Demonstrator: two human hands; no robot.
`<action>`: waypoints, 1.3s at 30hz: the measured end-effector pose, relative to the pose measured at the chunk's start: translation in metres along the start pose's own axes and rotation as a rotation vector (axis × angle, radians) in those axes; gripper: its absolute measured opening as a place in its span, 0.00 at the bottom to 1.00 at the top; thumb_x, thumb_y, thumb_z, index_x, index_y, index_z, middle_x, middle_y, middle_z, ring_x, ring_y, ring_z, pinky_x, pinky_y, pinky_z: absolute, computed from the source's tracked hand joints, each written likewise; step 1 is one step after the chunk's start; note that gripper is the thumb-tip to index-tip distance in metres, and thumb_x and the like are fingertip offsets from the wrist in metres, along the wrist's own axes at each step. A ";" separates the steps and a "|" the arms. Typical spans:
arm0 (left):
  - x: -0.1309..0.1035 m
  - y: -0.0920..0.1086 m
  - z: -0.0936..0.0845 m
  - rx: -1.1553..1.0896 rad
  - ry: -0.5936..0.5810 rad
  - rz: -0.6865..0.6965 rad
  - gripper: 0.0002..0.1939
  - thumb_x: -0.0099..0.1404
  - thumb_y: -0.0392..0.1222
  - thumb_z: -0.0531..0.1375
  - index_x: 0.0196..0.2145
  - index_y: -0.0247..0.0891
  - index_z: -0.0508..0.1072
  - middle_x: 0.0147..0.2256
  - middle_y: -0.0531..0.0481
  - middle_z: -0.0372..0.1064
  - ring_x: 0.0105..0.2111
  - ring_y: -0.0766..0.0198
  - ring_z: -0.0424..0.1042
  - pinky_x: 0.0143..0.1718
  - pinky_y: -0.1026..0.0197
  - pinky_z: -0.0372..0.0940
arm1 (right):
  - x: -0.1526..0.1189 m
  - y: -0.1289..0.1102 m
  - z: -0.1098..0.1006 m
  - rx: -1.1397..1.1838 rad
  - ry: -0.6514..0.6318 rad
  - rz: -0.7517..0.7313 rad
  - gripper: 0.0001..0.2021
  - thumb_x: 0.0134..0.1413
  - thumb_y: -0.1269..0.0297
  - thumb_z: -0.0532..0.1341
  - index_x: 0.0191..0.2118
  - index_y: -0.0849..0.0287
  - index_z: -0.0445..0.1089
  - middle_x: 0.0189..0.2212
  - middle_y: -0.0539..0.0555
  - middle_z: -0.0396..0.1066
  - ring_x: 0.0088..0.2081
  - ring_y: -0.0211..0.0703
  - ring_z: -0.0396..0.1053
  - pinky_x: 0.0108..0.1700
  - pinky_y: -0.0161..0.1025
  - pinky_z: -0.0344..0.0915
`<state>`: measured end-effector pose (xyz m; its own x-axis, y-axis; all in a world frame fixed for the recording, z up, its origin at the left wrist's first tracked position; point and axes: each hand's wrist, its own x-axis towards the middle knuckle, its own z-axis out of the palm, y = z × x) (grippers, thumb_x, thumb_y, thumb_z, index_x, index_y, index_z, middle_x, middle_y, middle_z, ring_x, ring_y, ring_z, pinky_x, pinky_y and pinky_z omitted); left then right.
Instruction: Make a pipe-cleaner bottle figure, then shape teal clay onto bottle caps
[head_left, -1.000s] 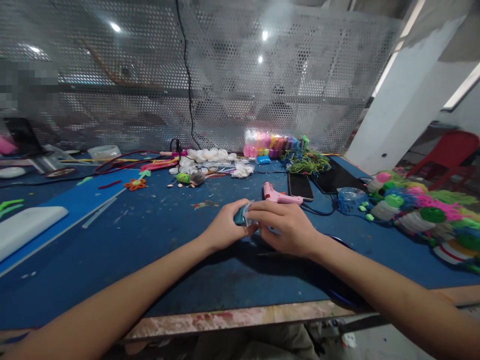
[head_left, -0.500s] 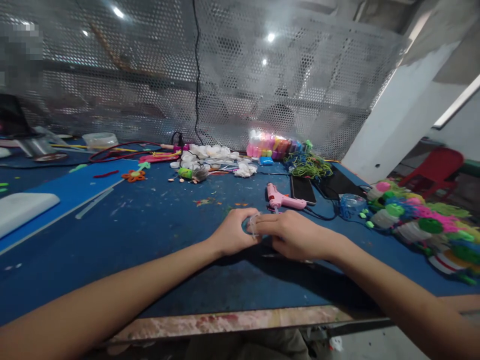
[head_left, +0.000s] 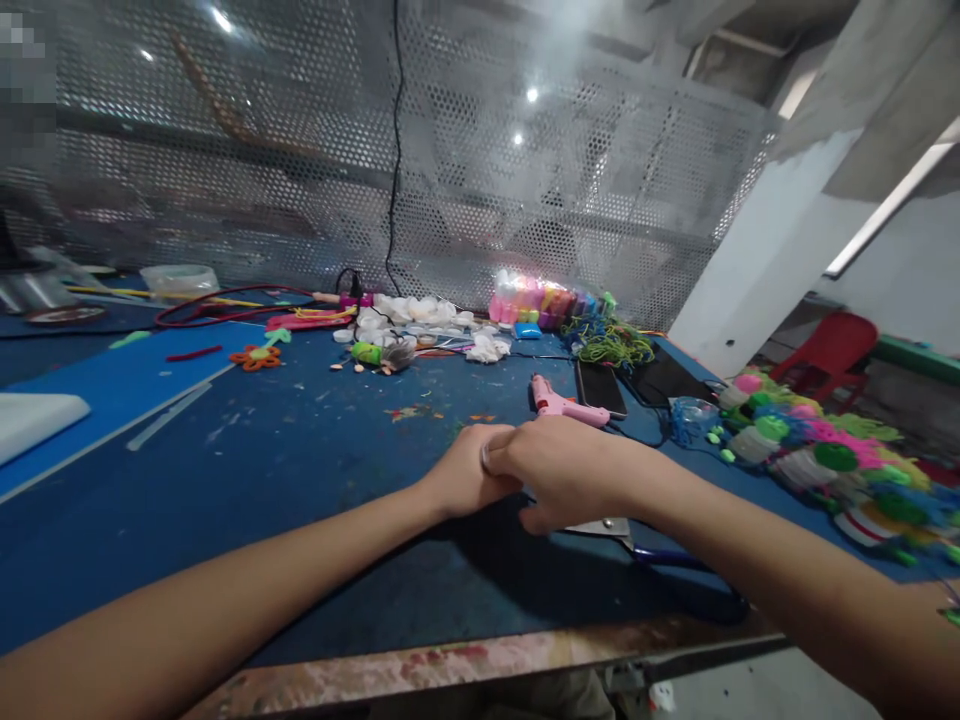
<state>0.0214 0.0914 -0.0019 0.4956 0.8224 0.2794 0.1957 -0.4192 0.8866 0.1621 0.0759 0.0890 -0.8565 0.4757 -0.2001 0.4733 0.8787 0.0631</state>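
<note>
My left hand (head_left: 474,470) is closed around a small rounded thing, of which only a pale, clear-looking rim (head_left: 486,457) shows between the two hands. My right hand (head_left: 574,462) lies over it from the right, its index finger bent against that rim and its other fingers curled below. What the fingertips grip is hidden. Under my right wrist lies a pair of scissors (head_left: 600,526) with dark blue handles, flat on the blue table (head_left: 330,570). Just beyond my right hand rests a pink glue gun (head_left: 566,405).
A phone (head_left: 600,388) and a dark tablet (head_left: 667,375) lie behind the glue gun. Yarn-topped cups (head_left: 817,455) line the right side. At the back are white pieces (head_left: 420,315) and a bag of coloured clay (head_left: 536,300). An orange flower (head_left: 256,357) lies on a blue board (head_left: 180,375).
My right hand has turned and moved closer over the left, covering most of the clear, bluish thing seen before. The scissors show more now. The view has shifted slightly to the right.
</note>
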 end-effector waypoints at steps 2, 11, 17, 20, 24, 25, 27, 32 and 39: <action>0.001 0.001 0.000 -0.030 -0.007 -0.027 0.09 0.46 0.38 0.60 0.27 0.33 0.68 0.27 0.53 0.66 0.29 0.64 0.62 0.32 0.63 0.58 | -0.001 0.004 0.000 0.024 0.017 -0.004 0.10 0.42 0.66 0.63 0.35 0.61 0.71 0.35 0.55 0.74 0.31 0.44 0.70 0.27 0.37 0.52; 0.010 0.007 0.001 0.069 0.062 -0.049 0.08 0.45 0.38 0.60 0.23 0.36 0.62 0.20 0.59 0.56 0.22 0.70 0.52 0.23 0.66 0.49 | -0.049 0.037 -0.025 0.385 0.448 -0.007 0.06 0.51 0.68 0.61 0.34 0.55 0.75 0.25 0.47 0.74 0.23 0.33 0.65 0.27 0.33 0.56; 0.009 0.003 0.001 0.097 0.184 -0.128 0.11 0.47 0.40 0.61 0.28 0.36 0.64 0.23 0.58 0.55 0.24 0.70 0.53 0.27 0.66 0.53 | -0.097 0.052 -0.051 0.546 1.506 0.279 0.02 0.48 0.70 0.65 0.28 0.57 0.74 0.19 0.46 0.68 0.16 0.31 0.54 0.17 0.35 0.46; 0.008 0.006 0.001 0.092 0.225 -0.119 0.12 0.48 0.42 0.62 0.29 0.36 0.63 0.25 0.58 0.56 0.25 0.69 0.54 0.28 0.66 0.54 | -0.093 0.053 -0.041 0.563 1.320 0.286 0.02 0.49 0.67 0.66 0.28 0.58 0.74 0.18 0.46 0.67 0.17 0.31 0.57 0.18 0.33 0.49; 0.007 0.008 -0.001 0.072 0.199 -0.115 0.10 0.47 0.39 0.61 0.28 0.37 0.63 0.24 0.58 0.56 0.25 0.69 0.54 0.28 0.66 0.53 | -0.065 0.047 -0.019 0.448 0.840 0.085 0.05 0.53 0.67 0.61 0.35 0.57 0.74 0.31 0.51 0.74 0.26 0.33 0.66 0.25 0.32 0.59; 0.007 0.008 -0.001 0.066 0.190 -0.117 0.10 0.46 0.37 0.60 0.28 0.37 0.63 0.24 0.58 0.56 0.25 0.69 0.54 0.28 0.66 0.53 | -0.057 0.044 -0.014 0.381 0.699 0.030 0.07 0.53 0.69 0.60 0.37 0.57 0.74 0.36 0.52 0.74 0.31 0.36 0.69 0.30 0.33 0.62; 0.007 0.007 -0.001 0.079 0.168 -0.121 0.10 0.44 0.35 0.58 0.27 0.37 0.63 0.24 0.58 0.58 0.26 0.68 0.56 0.28 0.65 0.52 | -0.043 0.038 -0.006 0.222 0.477 -0.010 0.12 0.53 0.73 0.57 0.40 0.56 0.74 0.41 0.53 0.74 0.37 0.39 0.71 0.39 0.36 0.63; 0.009 0.006 0.000 0.203 0.120 -0.120 0.08 0.42 0.33 0.57 0.23 0.38 0.61 0.21 0.58 0.59 0.23 0.68 0.55 0.24 0.65 0.49 | -0.031 0.029 0.002 -0.002 0.230 0.056 0.14 0.52 0.75 0.53 0.39 0.58 0.74 0.41 0.55 0.75 0.35 0.43 0.72 0.36 0.38 0.60; 0.007 0.005 0.001 0.256 0.140 -0.086 0.07 0.42 0.34 0.60 0.23 0.37 0.66 0.21 0.58 0.62 0.24 0.67 0.60 0.26 0.65 0.53 | -0.036 0.035 0.018 0.295 0.193 -0.138 0.22 0.41 0.81 0.54 0.44 0.60 0.70 0.46 0.55 0.72 0.45 0.44 0.69 0.47 0.38 0.61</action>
<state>0.0264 0.0942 0.0043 0.3500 0.8966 0.2713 0.4472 -0.4144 0.7926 0.2131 0.0887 0.0804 -0.9261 0.3774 0.0024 0.3657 0.8990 -0.2411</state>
